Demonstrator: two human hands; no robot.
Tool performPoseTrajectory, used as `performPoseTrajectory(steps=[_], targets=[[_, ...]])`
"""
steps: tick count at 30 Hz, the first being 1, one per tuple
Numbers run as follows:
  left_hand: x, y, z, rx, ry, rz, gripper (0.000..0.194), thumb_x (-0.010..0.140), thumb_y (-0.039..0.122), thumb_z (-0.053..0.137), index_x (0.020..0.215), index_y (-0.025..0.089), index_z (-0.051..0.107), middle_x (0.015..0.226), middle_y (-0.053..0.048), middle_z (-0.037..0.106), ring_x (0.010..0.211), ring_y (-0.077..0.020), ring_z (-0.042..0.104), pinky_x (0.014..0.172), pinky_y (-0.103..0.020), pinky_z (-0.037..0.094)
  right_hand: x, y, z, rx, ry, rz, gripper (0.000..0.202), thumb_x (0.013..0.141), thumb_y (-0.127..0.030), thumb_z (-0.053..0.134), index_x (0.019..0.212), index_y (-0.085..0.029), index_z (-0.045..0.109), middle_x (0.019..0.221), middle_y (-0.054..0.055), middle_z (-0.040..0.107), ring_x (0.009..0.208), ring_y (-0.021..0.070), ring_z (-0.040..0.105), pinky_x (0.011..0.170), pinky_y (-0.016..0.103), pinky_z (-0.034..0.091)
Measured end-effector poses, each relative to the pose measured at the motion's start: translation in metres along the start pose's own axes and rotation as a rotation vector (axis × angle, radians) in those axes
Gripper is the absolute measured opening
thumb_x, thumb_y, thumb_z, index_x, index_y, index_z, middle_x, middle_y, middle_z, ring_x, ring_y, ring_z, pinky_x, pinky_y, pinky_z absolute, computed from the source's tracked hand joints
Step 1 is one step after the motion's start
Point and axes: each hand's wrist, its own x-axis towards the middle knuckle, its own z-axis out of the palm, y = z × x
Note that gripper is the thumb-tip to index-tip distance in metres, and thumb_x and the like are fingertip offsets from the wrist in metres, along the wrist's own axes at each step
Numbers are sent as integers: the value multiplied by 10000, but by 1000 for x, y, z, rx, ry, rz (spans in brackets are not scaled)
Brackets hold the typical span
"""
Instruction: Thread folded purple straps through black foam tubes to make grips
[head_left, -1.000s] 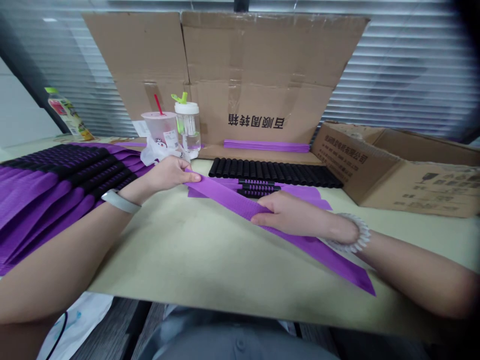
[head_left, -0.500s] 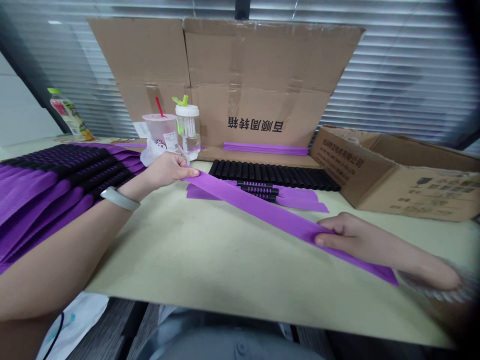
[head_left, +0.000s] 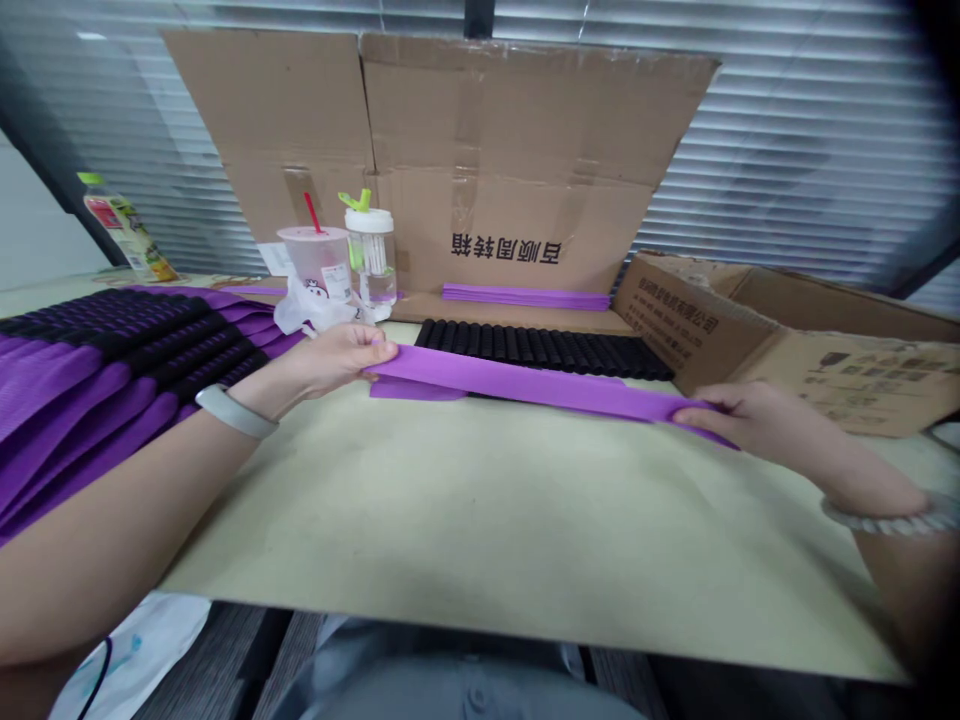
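Observation:
A long flat purple strip [head_left: 525, 385] is stretched between my two hands above the table. My left hand [head_left: 341, 358] pinches its left end, closed, with a pale band on the wrist. Near the right end, my right hand [head_left: 739, 415] is closed on the strip, and a short tip shows past the fingers. Beneath the strip lie more purple pieces [head_left: 416, 389], mostly hidden by it. Just behind is a row of black ribbed tubes [head_left: 547, 347].
At left lies a large pile of purple strips with black sleeves [head_left: 90, 370]. Behind stand a bottle [head_left: 131, 230], a pink cup [head_left: 319, 260], a clear jar [head_left: 371, 255] and upright cardboard [head_left: 525, 150] with folded purple strips [head_left: 525, 296]. An open box [head_left: 810, 345] sits at right.
My right hand has moved up and to the right along the strip, which now lies closer to level and covers the black-sleeved pieces. My left hand has shifted slightly down.

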Motion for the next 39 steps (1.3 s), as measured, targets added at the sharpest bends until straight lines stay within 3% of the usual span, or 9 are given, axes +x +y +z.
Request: performPoseTrajectory(steps=[3,5,9,15,19,25,28,34,39], targets=[[-6,8,12,58,1,65,379,763,518,637,689,163,524,599,27,491,545,-95,440,505,-219,353,1,13,-5,-179,351,-151,330,883,-421,477,828,-176,691,758,47,697,641,176,630,613,282,451],[-11,13,19,181,90,227,215,808,369,609,756,164,576,676,9,569,612,-116,512,573,-236,398,2,19,-9,-262,554,-246,301,881,-338,471,849,-143,698,813,80,716,699,196,664,640,287,487],[-16,14,30,343,15,578,175,818,120,485,830,174,650,857,-29,664,809,-150,605,759,-277,460,0,22,-15,-357,703,-362,290,854,-229,456,798,-105,712,805,115,720,762,241,686,686,328,533],[-18,0,44,452,-327,594,396,649,-45,406,800,185,692,875,-23,694,834,-162,635,806,-284,489,-6,13,-17,-310,627,-365,329,787,-190,413,633,-172,703,817,78,719,700,220,687,606,337,553],[-25,6,57,451,-299,555,462,608,-56,385,887,169,675,934,-50,678,910,-191,635,825,-309,504,-5,-1,-7,-219,567,-317,301,812,-207,426,667,-178,688,761,44,722,700,211,696,642,328,567],[-45,28,73,491,-346,495,548,660,-7,402,1148,170,574,1155,-91,613,1103,-234,567,968,-378,457,-2,-45,23,-15,121,-339,298,908,-260,453,1061,-159,688,1078,92,693,1011,254,634,927,424,505],[-47,29,76,492,-380,472,527,671,20,423,1154,172,566,1152,-93,604,1097,-245,563,966,-394,452,-2,-64,38,32,5,-332,375,921,-350,476,1244,-206,600,1200,88,636,1083,275,594,948,472,485],[-44,21,82,585,-267,378,359,892,219,424,1221,156,552,1197,-121,585,1098,-263,560,977,-413,429,-1,-76,45,85,-127,-333,307,917,-323,476,1162,-196,610,1161,96,615,1047,253,583,941,457,471],[-42,20,81,694,-197,215,372,905,352,442,1176,145,591,1123,-145,605,1015,-303,580,897,-438,431,-2,-77,40,180,-180,-322,254,868,-322,542,1092,-213,595,1136,78,610,1044,247,569,925,420,456]])
